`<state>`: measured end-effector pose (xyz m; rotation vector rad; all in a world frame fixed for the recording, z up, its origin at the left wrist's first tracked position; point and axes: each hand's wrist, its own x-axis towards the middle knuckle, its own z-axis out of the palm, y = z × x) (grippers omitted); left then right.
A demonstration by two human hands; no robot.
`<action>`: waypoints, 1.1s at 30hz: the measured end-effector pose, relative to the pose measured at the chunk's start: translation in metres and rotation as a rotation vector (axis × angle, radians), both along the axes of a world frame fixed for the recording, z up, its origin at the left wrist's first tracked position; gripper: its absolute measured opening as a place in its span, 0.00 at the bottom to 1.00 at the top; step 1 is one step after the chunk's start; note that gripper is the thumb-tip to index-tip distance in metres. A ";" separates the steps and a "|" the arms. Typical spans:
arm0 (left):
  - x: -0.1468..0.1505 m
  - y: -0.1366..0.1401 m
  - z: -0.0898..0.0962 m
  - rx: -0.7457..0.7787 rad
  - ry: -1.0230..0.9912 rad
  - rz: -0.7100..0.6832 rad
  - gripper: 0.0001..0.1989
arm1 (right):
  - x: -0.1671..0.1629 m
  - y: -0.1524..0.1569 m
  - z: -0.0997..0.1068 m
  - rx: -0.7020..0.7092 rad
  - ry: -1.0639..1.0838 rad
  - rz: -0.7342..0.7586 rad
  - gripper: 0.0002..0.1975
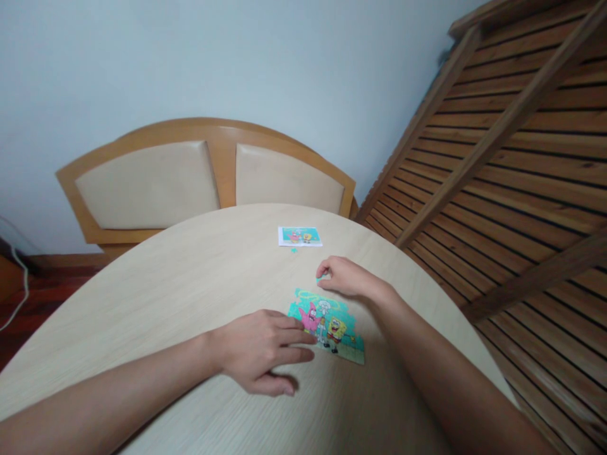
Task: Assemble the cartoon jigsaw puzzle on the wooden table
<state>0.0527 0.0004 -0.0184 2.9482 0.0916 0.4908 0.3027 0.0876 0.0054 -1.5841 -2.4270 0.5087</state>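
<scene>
Pale round table (pixel 190 284) carries your cartoon puzzle (pixel 332 322). Your left hand (pixel 260 357) lies flat, fingers spread, on the puzzle's left edge. Your right hand (pixel 346 276), at its far edge, pinches a teal piece (pixel 319 275). Beyond the puzzle lies a reference card (pixel 300 236).

no readable text, labels or numbers anywhere

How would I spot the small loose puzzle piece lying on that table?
Start at the round pale wooden table and look toward its far edge, where a small white-bordered cartoon picture card lies. Just in front of that card sits the tiny teal puzzle piece, alone, well apart from the assembled cartoon jigsaw between the hands.
</scene>
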 end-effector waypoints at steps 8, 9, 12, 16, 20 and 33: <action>0.000 -0.001 -0.002 -0.017 -0.002 -0.006 0.26 | -0.008 -0.005 0.004 -0.018 0.010 0.047 0.10; 0.000 -0.001 -0.001 -0.018 0.000 -0.005 0.26 | -0.008 -0.005 0.004 -0.027 0.017 0.058 0.10; 0.000 -0.001 -0.001 -0.023 0.014 -0.003 0.26 | -0.007 -0.004 0.003 -0.074 0.052 0.105 0.11; -0.001 -0.001 -0.001 -0.027 0.016 -0.004 0.26 | -0.008 -0.003 0.003 -0.146 0.165 0.129 0.09; -0.001 0.000 -0.001 -0.033 0.017 -0.002 0.25 | -0.014 -0.007 0.006 -0.225 0.271 0.168 0.09; -0.002 -0.001 -0.001 -0.024 0.024 0.000 0.26 | -0.034 -0.019 0.009 -0.234 0.171 0.295 0.12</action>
